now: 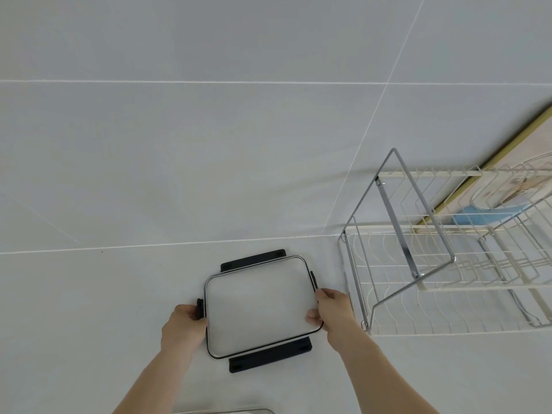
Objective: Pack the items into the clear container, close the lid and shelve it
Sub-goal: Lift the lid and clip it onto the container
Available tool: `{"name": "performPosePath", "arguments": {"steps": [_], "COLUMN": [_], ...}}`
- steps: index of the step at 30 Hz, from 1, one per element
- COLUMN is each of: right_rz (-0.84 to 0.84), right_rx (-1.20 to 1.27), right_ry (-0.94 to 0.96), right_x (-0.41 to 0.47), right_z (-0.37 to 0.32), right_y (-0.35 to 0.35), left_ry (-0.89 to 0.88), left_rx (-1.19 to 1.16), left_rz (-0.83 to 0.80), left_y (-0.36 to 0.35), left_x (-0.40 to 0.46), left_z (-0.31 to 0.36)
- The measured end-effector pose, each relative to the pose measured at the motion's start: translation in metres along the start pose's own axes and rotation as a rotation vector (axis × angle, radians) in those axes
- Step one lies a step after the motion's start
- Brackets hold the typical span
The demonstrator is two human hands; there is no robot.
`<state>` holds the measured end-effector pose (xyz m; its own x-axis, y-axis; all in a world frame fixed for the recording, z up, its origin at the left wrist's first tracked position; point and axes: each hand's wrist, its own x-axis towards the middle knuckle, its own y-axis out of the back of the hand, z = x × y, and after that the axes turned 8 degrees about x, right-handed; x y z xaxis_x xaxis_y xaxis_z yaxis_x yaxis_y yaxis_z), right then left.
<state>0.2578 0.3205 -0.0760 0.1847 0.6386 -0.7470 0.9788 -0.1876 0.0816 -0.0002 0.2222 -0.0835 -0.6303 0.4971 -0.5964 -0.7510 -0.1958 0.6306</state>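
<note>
A clear rectangular lid [260,306] with a dark rim and black latch flaps lies on the white counter. Flaps stick out at its far and near long sides. My left hand [182,325] grips the lid's left edge over the small black side latch. My right hand [331,309] holds the right edge, thumb on top of the lid near its front right corner. At the bottom edge of the view only the rounded rim of the clear container [239,411] shows. No items to pack are in sight.
A cream wire dish rack [448,279] with a chrome frame stands on the counter right of the lid, close to my right hand. A blue object [490,215] sits behind it. Grey tiled wall rises behind the counter.
</note>
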Motion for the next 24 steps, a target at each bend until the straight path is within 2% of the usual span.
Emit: {"name": "performPosePath", "arguments": {"steps": [3,7,14,16,18,22,24], "right_rz": [-0.028,-0.126,-0.304,-0.329,-0.314,-0.175,-0.153], "right_rx": [0.106,0.29,0.582,0.549,0.402,0.036,0.0], "right_ry": [-0.073,-0.154,-0.125,-0.071,0.02,0.272,0.335], "right_x": [-0.003,-0.016,-0.059,-0.073,-0.09,-0.125,-0.14], "right_z": [-0.008,-0.02,-0.033,-0.035,-0.035,-0.027,-0.02], "right_y": [-0.001,0.001,-0.006,-0.008,-0.01,-0.014,-0.014], "left_ry": [0.017,0.043,-0.109,-0.162,-0.24,-0.413,-0.483], "left_rx": [-0.027,-0.206,-0.555,-0.598,-0.61,-0.552,-0.533], "left_rz": [0.006,-0.024,-0.147,-0.176,-0.205,-0.219,-0.214], "left_y": [0.002,0.019,0.083,0.102,0.122,0.157,0.17], "left_x": [0.003,0.009,-0.016,-0.019,-0.025,-0.038,-0.045], "left_z": [-0.001,-0.001,0.01,0.009,0.007,-0.003,-0.012]}}
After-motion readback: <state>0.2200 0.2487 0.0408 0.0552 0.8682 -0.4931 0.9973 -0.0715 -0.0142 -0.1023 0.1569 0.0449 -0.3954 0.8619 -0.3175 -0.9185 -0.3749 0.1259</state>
